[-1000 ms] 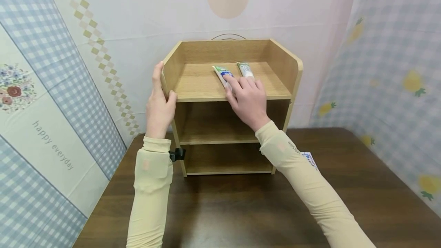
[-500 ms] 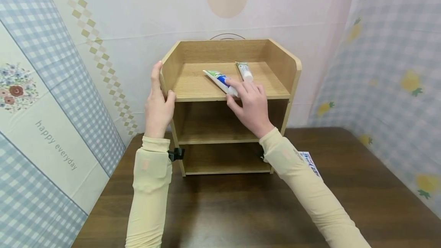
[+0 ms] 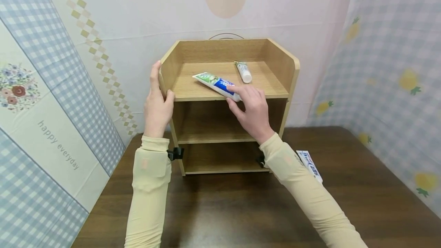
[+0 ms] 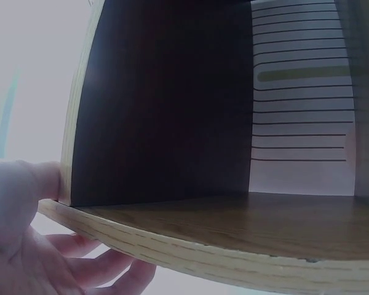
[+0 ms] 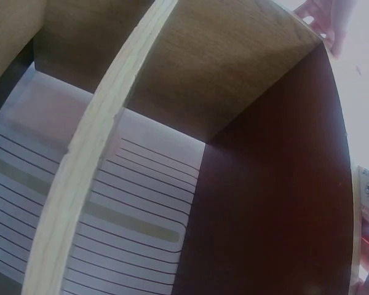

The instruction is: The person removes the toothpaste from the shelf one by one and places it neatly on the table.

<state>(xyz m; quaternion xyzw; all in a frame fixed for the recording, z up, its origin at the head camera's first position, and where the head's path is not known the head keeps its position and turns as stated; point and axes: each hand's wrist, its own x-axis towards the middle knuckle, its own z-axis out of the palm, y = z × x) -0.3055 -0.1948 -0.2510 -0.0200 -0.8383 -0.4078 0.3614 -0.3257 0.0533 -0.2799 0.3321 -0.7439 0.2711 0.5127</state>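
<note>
A small wooden shelf unit (image 3: 203,98) stands on the table. My left hand (image 3: 158,106) grips its upper left side panel, with the thumb at the front edge; in the left wrist view the left hand (image 4: 31,246) has its thumb and fingers around the board's corner. My right hand (image 3: 253,110) pinches the lower right end of a green, blue and white toothpaste tube (image 3: 213,82) at the top shelf's front edge. That tube lies slanted, its flat end to the left. Behind it a smaller white tube (image 3: 245,74) lies on the top shelf, apart from the hand.
A white tube with blue lettering (image 3: 309,166) lies on the dark wooden table (image 3: 224,209), right of the shelf unit and beside my right sleeve. Low side walls and a back board (image 3: 224,50) edge the top shelf. A printed cloth (image 3: 138,7) hangs behind.
My right hand has drawn the toothpaste tube toward the shelf's front edge, and its flat end has swung left. The smaller tube and my left hand stay about where they were.
</note>
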